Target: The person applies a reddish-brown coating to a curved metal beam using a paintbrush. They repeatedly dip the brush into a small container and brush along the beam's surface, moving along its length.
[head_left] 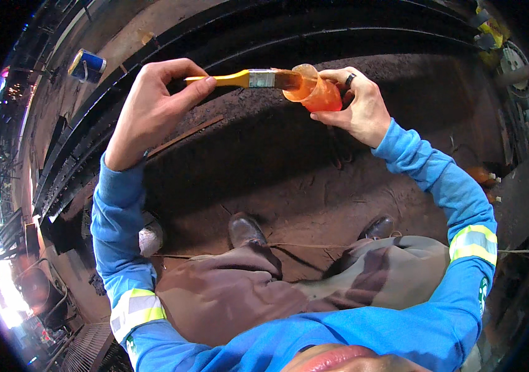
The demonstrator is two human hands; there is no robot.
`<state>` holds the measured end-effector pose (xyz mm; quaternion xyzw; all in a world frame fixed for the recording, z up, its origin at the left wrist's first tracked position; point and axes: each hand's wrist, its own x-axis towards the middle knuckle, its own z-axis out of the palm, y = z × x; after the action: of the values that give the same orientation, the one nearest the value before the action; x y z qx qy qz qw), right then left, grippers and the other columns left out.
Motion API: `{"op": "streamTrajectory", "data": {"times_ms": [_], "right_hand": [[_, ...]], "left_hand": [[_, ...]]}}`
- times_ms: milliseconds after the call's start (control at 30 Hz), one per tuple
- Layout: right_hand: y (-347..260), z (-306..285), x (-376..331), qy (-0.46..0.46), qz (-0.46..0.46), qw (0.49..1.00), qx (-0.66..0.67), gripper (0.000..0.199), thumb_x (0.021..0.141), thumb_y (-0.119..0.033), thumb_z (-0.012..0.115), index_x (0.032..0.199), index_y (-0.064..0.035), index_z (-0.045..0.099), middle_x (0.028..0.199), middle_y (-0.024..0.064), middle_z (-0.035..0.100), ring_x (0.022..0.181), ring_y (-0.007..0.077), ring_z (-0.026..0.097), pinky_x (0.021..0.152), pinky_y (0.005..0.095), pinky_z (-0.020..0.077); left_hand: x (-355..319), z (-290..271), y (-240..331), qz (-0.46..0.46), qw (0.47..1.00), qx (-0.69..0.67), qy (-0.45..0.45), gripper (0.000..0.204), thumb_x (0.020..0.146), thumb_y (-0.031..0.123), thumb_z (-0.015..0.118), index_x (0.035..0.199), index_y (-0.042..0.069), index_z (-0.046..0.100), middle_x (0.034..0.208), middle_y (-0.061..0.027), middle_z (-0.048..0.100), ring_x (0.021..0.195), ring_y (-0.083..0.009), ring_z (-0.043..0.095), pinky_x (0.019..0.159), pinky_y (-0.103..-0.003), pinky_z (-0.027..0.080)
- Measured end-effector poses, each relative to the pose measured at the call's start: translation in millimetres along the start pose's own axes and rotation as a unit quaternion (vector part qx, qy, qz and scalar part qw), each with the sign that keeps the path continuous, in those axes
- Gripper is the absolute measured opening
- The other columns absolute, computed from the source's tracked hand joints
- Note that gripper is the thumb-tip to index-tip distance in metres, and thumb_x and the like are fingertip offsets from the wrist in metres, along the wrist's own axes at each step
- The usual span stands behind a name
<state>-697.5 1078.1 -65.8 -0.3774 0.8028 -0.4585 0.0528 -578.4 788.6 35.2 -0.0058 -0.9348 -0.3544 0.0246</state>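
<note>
My left hand (164, 105) pinches the yellow handle of a paintbrush (258, 79) between thumb and fingers. The brush lies nearly level, its metal band and dark bristles pointing right. Its bristle tips reach the mouth of a translucent orange plastic cup (323, 93). Wrapped round that cup's far side is my right hand (359, 102), a dark ring on one finger. The cup is tilted with its mouth toward the brush, and orange liquid or residue colours its inside. How much it holds I cannot tell.
Long dark metal beams (246, 46) curve across the far side. A blue can (87, 66) stands at the upper left. A thin cord (314, 245) crosses the brown dirt floor near my boots (247, 230). An orange container (483, 176) sits at the right.
</note>
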Motion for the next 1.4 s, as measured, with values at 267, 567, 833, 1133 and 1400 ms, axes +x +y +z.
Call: {"op": "streamTrajectory", "data": {"times_ms": [267,567,833,1133,1400], "right_hand": [[6,9,5,0.013,0.056,0.997,0.055,0.061,0.064,-0.02,0.09,0.117,-0.0046,0.065,0.106,0.0113,0.064,0.096,0.0214,0.065,0.089,0.0317,0.0536],[14,6,3,0.018,0.068,0.997,0.03,0.063,0.063,-0.024,0.091,0.117,-0.0039,0.065,0.101,0.011,0.066,0.091,0.0198,0.065,0.087,0.0303,0.054],[14,11,2,-0.027,0.084,0.982,0.165,0.066,0.066,-0.026,0.091,0.122,-0.0045,0.062,0.103,0.0097,0.068,0.09,0.0181,0.064,0.087,0.0317,0.0542],[2,6,6,0.009,0.056,0.991,0.118,0.063,0.068,-0.025,0.09,0.12,-0.004,0.062,0.104,0.0104,0.068,0.091,0.0177,0.065,0.085,0.0305,0.0549],[3,9,7,-0.016,0.082,0.99,0.113,0.064,0.066,-0.024,0.091,0.119,-0.004,0.063,0.102,0.0104,0.068,0.091,0.0177,0.065,0.086,0.0312,0.0548]], "left_hand": [[-5,26,19,0.032,0.999,0.021,0.018,0.026,0.09,0.022,0.069,0.093,-0.003,0.067,0.076,-0.003,0.062,0.074,-0.0065,0.054,0.067,-0.022,0.042],[-5,11,10,-0.111,0.971,-0.21,-0.001,0.029,0.094,0.03,0.062,0.09,0.001,0.065,0.065,0.0082,0.039,0.059,-0.0025,0.031,0.053,-0.023,0.021],[-3,1,-7,-0.067,0.969,-0.236,0.027,0.032,0.094,0.032,0.064,0.095,0.001,0.066,0.066,0.0062,0.044,0.06,-0.0028,0.036,0.053,-0.022,0.026],[-3,6,-15,-0.098,0.975,-0.2,0.007,0.03,0.094,0.032,0.063,0.092,0.002,0.065,0.068,0.0085,0.041,0.061,-0.0016,0.033,0.053,-0.022,0.024],[2,25,0,-0.112,0.966,-0.232,0.0,0.029,0.096,0.029,0.061,0.093,0.0,0.064,0.065,0.0079,0.04,0.057,-0.0018,0.031,0.051,-0.022,0.022]]}}
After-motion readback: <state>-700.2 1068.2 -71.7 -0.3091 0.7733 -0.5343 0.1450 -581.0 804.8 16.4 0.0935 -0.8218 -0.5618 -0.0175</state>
